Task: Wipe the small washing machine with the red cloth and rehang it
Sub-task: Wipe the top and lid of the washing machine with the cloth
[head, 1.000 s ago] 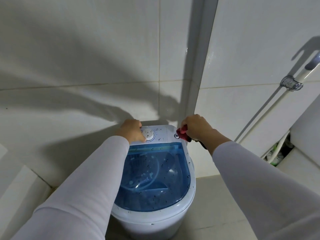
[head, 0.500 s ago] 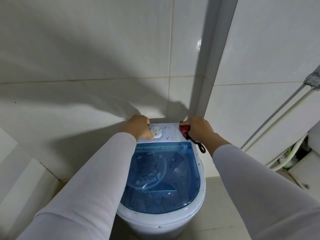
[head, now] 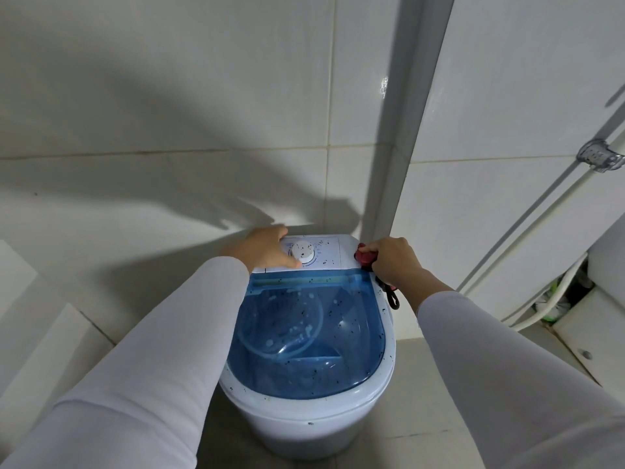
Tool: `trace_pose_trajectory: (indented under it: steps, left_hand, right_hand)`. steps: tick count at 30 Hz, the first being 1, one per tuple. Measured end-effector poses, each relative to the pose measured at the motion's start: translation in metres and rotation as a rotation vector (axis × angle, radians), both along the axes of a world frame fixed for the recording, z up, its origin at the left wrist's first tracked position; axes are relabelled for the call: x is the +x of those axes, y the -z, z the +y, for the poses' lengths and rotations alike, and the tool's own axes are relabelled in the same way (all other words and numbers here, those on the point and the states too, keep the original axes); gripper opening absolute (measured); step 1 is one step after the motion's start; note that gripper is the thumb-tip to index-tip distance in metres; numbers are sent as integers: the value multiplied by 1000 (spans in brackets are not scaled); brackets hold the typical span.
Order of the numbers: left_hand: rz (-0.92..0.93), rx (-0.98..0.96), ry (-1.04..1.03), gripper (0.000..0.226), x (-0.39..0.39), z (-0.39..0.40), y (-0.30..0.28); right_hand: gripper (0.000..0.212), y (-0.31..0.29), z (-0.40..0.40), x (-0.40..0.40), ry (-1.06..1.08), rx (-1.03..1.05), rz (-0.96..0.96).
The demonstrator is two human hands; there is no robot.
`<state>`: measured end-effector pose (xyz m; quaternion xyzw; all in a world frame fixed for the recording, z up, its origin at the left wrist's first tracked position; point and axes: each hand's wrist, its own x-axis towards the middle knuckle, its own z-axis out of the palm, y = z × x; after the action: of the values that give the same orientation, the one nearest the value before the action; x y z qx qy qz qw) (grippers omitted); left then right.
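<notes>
We look down at a small washing machine point(head: 309, 394) standing on the tiled floor in a corner of white-tiled walls point(head: 169, 96), both of our arms in pale long sleeves reaching toward its far end. Our right hand point(head: 394, 262) is clenched around the red cloth point(head: 365, 257), bunched into a wad and pressed against the back right corner of the machine's top, just beside the white control panel point(head: 324, 252). A dark loop point(head: 392, 297) dangles from beneath that hand over the machine's right rim. Our left hand point(head: 265, 247) lies on the left part of the control panel, fingers curled loosely and grasping nothing, the thumb tip touching the base of the round white dial point(head: 302, 252). The cloth and the left hand sit at opposite ends of the panel, with the dial between them.

The translucent blue lid point(head: 314, 336) is closed over the tub. Through it we make out a round ribbed insert and a pale hose-like curve inside, though the tint blurs the details. Dark specks dot the lid, the panel and the white rim.

To the right, a white pipe point(head: 554, 211) runs diagonally along the wall under a metal clamp point(head: 600, 159), and a white hose point(head: 548, 302) curves down behind a low white ledge.
</notes>
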<state>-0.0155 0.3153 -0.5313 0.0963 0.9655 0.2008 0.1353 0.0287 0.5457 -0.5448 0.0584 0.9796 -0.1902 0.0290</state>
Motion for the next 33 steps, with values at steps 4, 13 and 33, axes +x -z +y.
trace_pose_trajectory:
  steps: [4,13,33]
  left_hand:
    - [90,66,-20,100,21,-10,5]
    - [40,-78,1,122,40,-24,12]
    - [181,-162,-128,121,71,-15,30]
  right_hand:
    - [49,-2,0,11,20,-10,-9]
    - [38,-10,-5,36,-40,107,-52]
    - [23,0,-1,86,57,-104,-48]
